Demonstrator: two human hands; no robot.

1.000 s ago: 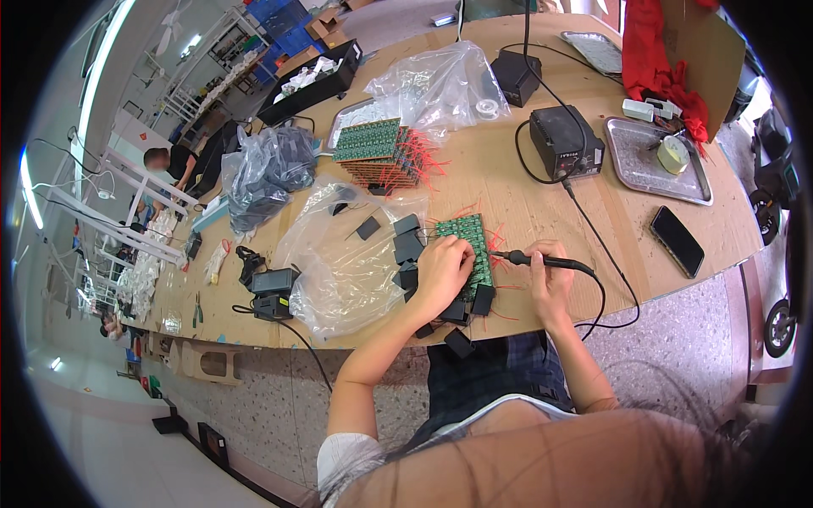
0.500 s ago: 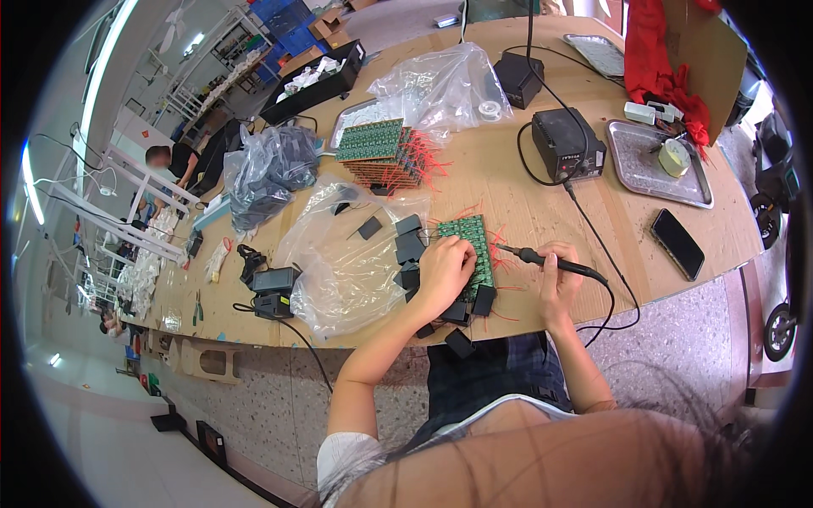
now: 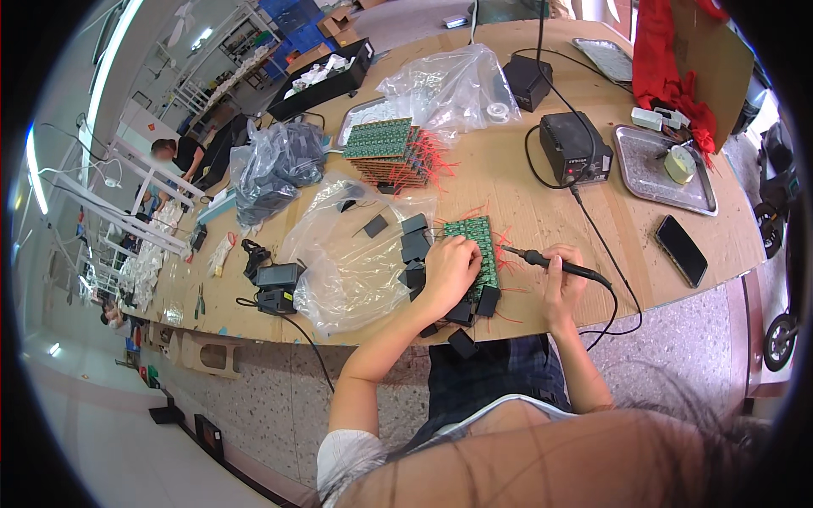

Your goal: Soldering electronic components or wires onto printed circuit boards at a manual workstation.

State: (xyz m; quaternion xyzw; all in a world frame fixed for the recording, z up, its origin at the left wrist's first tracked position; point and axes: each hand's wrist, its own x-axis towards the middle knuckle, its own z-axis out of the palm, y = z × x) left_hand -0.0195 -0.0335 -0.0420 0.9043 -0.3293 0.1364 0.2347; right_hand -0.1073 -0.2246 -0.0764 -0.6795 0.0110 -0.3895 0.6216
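- The table (image 3: pixel 525 186) is spread beneath and beyond the 2 hands.
- A clear plastic bag (image 3: pixel 339 271) is laid flat to the left of the left hand, with 2 loose black pieces seen on it.
- A stack of green boards (image 3: pixel 381 142) is set beyond the left hand, with red wires fanned out at its right side; whether these boards are finished or waiting cannot be told.
- A black power unit (image 3: pixel 576 148) is placed beyond the right hand.
- The green board (image 3: pixel 471 229) being worked on is partly covered by the left hand and is bared to its right. Red wires (image 3: pixel 504 240) are seen along the right edge, so that side is judged to be wired; the joints are too small to be checked.
- The left hand (image 3: pixel 453 271) is held half curled, fingers lowered onto the board; whether anything is pinched under them cannot be told.
- The right hand (image 3: pixel 562 279) is closed around a soldering iron (image 3: pixel 529 256), whose tip is held just beside the board's right edge.
- Black blocks (image 3: pixel 413 223) are clustered left of and below the left hand. The board is judged partway done; how many blocks are left to be joined cannot be told.
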